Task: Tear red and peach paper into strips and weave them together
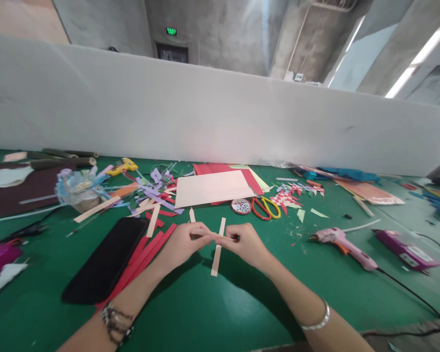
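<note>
Over the green table my left hand and my right hand meet, thumbs and fingertips pinched together. Between them is a pale peach paper strip, slanting up past the fingertips at its far end and down toward me. A second pale strip pokes out behind my left fingers; most of it is hidden by the hand. Exactly how the strips cross under the fingertips cannot be made out. Red paper strips lie beside my left forearm, with one loose peach strip near them.
Ahead lie a cream paper sheet, a dish of small beads and scissors. A black phone-like slab is at left. A pink glue gun with a cord rests at right. Paper scraps spread before a white partition.
</note>
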Demonstrator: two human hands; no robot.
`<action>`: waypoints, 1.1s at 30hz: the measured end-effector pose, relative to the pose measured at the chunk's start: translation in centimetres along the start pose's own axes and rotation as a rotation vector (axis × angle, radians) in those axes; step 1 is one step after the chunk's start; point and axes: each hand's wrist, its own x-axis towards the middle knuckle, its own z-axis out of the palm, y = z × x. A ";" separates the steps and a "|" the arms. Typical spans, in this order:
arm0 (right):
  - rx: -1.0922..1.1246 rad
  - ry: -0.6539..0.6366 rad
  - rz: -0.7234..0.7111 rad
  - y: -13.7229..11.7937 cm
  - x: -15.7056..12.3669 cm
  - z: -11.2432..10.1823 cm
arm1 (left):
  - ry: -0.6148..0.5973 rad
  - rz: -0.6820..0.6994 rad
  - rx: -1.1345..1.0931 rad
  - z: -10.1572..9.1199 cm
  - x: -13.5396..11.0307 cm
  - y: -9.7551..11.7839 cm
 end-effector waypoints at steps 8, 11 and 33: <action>0.095 -0.148 0.000 -0.6 -0.2 -1.2 | 0.000 -0.071 -0.057 -1.7 0.0 0.4; 0.096 -0.112 0.038 -0.4 -0.1 -1.4 | 0.101 -0.054 -0.052 -1.9 0.1 0.1; 0.035 -0.197 0.014 -1.5 -0.4 -0.6 | 0.060 0.009 -0.005 -0.5 -0.3 0.9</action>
